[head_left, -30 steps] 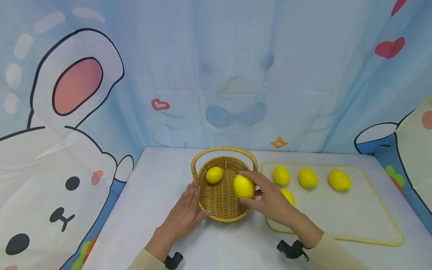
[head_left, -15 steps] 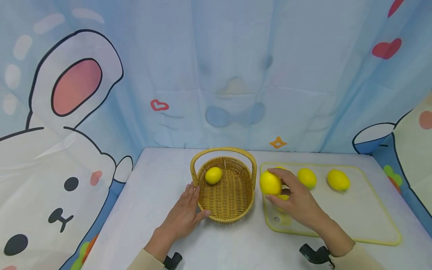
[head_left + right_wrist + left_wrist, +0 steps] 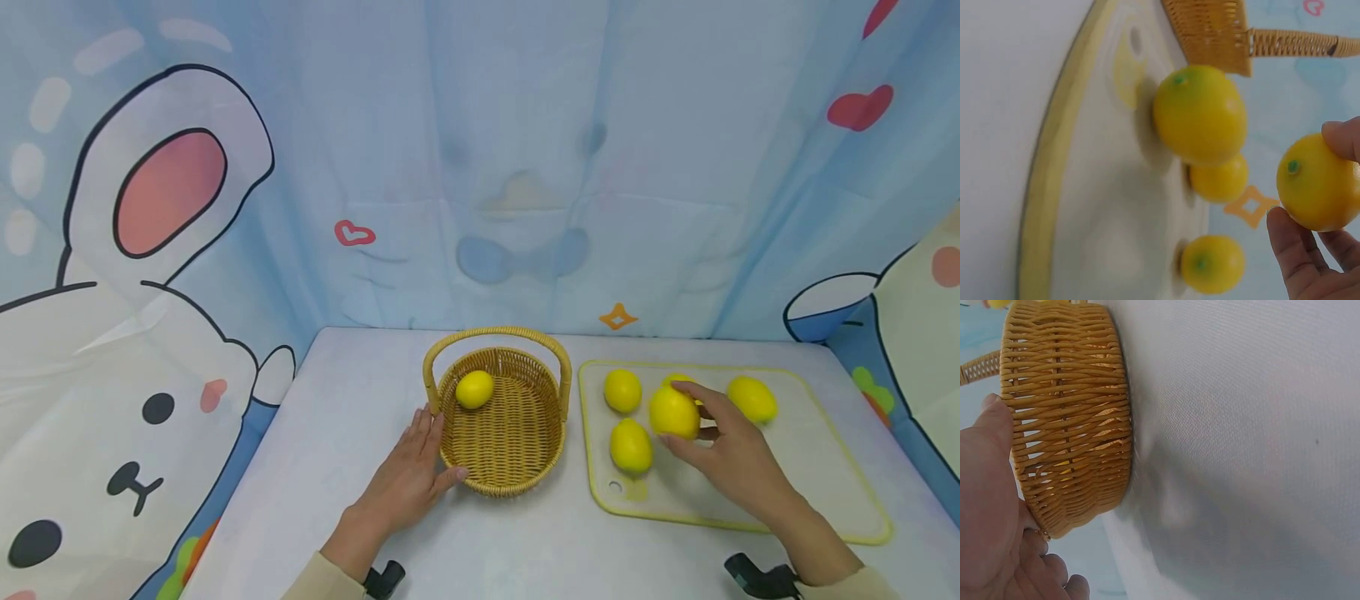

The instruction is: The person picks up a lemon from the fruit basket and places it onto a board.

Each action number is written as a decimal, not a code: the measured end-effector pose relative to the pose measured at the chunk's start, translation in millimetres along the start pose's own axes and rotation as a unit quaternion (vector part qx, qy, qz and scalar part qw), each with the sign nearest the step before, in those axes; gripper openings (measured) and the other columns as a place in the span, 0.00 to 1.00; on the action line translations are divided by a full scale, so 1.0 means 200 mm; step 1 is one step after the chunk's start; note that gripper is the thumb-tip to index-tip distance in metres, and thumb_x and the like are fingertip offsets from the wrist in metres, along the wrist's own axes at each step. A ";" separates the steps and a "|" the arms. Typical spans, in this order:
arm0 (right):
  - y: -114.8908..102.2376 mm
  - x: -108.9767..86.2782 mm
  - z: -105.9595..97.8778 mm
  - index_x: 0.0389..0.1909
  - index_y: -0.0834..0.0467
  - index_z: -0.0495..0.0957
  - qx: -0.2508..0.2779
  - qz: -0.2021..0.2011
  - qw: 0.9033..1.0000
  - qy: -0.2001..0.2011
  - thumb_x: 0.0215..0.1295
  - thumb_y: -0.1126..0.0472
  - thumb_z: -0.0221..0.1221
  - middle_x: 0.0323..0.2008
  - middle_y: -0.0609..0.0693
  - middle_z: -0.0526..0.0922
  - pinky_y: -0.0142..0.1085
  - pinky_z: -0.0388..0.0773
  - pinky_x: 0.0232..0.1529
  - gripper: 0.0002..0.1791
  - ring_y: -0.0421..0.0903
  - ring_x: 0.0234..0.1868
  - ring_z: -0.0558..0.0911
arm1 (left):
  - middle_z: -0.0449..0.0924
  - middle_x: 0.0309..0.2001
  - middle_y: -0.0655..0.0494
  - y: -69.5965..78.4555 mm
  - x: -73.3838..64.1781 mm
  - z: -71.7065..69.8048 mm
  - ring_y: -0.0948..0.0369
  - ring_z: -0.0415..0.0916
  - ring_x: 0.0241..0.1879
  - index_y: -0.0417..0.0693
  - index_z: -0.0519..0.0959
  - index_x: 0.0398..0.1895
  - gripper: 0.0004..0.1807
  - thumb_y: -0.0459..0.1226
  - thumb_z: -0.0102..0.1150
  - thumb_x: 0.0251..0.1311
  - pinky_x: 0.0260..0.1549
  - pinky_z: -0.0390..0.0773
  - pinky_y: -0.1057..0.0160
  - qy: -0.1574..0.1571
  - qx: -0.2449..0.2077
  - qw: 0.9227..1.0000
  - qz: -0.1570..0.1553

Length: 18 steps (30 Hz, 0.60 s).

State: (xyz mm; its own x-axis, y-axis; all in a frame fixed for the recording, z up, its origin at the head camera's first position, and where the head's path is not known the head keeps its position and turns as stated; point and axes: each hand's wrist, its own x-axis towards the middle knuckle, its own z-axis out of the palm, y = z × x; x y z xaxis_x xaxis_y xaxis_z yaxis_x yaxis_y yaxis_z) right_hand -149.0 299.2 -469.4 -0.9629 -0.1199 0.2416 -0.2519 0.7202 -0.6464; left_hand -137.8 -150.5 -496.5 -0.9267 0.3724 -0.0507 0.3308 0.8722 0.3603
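My right hand [image 3: 738, 454] pinches a yellow lemon [image 3: 673, 412] between thumb and fingers, holding it above a white cutting board [image 3: 825, 467] with a yellow rim. In the right wrist view the held lemon [image 3: 1316, 184] shows its green stem end, clear of the board. Several other lemons lie there, among them one lemon [image 3: 631, 447] near the board's hole and another lemon [image 3: 752, 400] farther right. To the left stands a wicker basket [image 3: 498, 487] with one lemon [image 3: 475, 390] inside. My left hand [image 3: 405, 479] rests against its left side, fingers straight, thumb [image 3: 996, 415] at the rim.
The basket's arched handle [image 3: 495, 332] rises above its rim. A white cloth [image 3: 517, 550] covers the table, and a blue curtain [image 3: 525, 125] with cartoon prints hangs behind it.
My right hand has carried the lemon from over the basket rightward to above the cutting board. My left hand has stayed against the basket.
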 end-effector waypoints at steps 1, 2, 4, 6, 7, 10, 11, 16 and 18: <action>0.02 0.00 0.00 0.76 0.58 0.67 -0.008 0.005 1.000 -0.003 0.67 0.54 0.74 0.65 0.64 0.74 0.14 0.74 0.44 0.41 0.55 0.54 0.77 | 0.35 0.86 0.38 0.00 0.00 0.00 0.46 0.35 0.86 0.37 0.46 0.85 0.52 0.66 0.43 0.77 0.83 0.49 0.47 0.000 0.000 1.000 0.000; 0.03 -0.01 -0.01 0.76 0.59 0.67 -0.015 0.011 1.000 -0.009 0.67 0.54 0.74 0.64 0.64 0.74 0.16 0.74 0.43 0.41 0.57 0.54 0.77 | 0.36 0.86 0.38 0.00 0.00 0.00 0.46 0.35 0.86 0.37 0.46 0.85 0.52 0.66 0.43 0.77 0.83 0.49 0.47 0.000 0.000 1.000 0.001; 0.06 -0.02 -0.01 0.75 0.61 0.67 -0.031 0.023 0.999 -0.022 0.66 0.53 0.74 0.63 0.65 0.75 0.19 0.77 0.42 0.41 0.58 0.53 0.78 | 0.36 0.86 0.38 0.00 0.00 0.00 0.45 0.36 0.86 0.36 0.47 0.85 0.52 0.67 0.42 0.77 0.83 0.50 0.46 0.003 0.001 1.000 0.005; 0.09 -0.03 0.00 0.75 0.62 0.67 -0.038 0.037 0.998 -0.036 0.66 0.52 0.74 0.63 0.66 0.75 0.21 0.78 0.42 0.42 0.58 0.53 0.78 | 0.37 0.85 0.37 0.00 0.00 0.00 0.45 0.36 0.86 0.36 0.47 0.85 0.52 0.67 0.42 0.77 0.82 0.51 0.46 0.004 0.001 1.000 0.007; 0.11 -0.03 0.00 0.75 0.62 0.67 -0.039 0.046 0.997 -0.044 0.67 0.51 0.74 0.63 0.67 0.75 0.22 0.78 0.42 0.42 0.58 0.53 0.78 | 0.37 0.85 0.37 -0.01 0.00 0.00 0.44 0.36 0.86 0.36 0.47 0.85 0.52 0.66 0.42 0.77 0.82 0.51 0.46 0.005 0.002 1.000 0.008; 0.16 -0.04 0.01 0.75 0.62 0.65 -0.044 0.069 0.995 -0.063 0.67 0.49 0.73 0.63 0.67 0.75 0.24 0.78 0.42 0.43 0.58 0.53 0.79 | 0.37 0.85 0.37 -0.01 0.00 0.01 0.45 0.36 0.86 0.35 0.47 0.85 0.51 0.65 0.43 0.77 0.82 0.51 0.46 0.006 -0.001 1.000 0.008; 0.17 -0.04 0.02 0.75 0.62 0.65 -0.046 0.075 0.994 -0.067 0.68 0.48 0.72 0.62 0.67 0.76 0.26 0.79 0.42 0.43 0.58 0.53 0.79 | 0.37 0.85 0.37 -0.01 0.00 0.01 0.45 0.36 0.86 0.35 0.48 0.85 0.51 0.65 0.44 0.78 0.82 0.51 0.46 0.006 -0.003 1.000 0.008; 0.24 -0.06 0.04 0.74 0.63 0.64 -0.055 0.092 0.991 -0.083 0.68 0.47 0.72 0.60 0.68 0.77 0.42 0.83 0.46 0.43 0.57 0.49 0.82 | 0.37 0.86 0.38 -0.01 0.00 0.01 0.46 0.35 0.86 0.36 0.47 0.85 0.50 0.64 0.46 0.78 0.82 0.51 0.46 0.005 -0.007 1.000 0.007; 0.25 -0.06 0.05 0.74 0.63 0.64 -0.053 0.098 0.990 -0.089 0.68 0.46 0.71 0.61 0.70 0.76 0.46 0.82 0.47 0.43 0.58 0.49 0.82 | 0.36 0.86 0.38 -0.01 0.00 0.01 0.46 0.35 0.86 0.36 0.47 0.85 0.51 0.64 0.45 0.78 0.82 0.51 0.46 0.004 -0.006 1.000 0.006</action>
State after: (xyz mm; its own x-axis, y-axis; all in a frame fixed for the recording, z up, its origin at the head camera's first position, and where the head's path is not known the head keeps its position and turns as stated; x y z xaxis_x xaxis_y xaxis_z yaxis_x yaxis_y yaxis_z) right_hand -150.8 330.3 -512.2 -0.9964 -0.0829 -0.0180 -0.0566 0.8085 -0.5858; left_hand -138.7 -151.8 -499.8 -0.9240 0.3805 -0.0378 0.3405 0.8637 0.3717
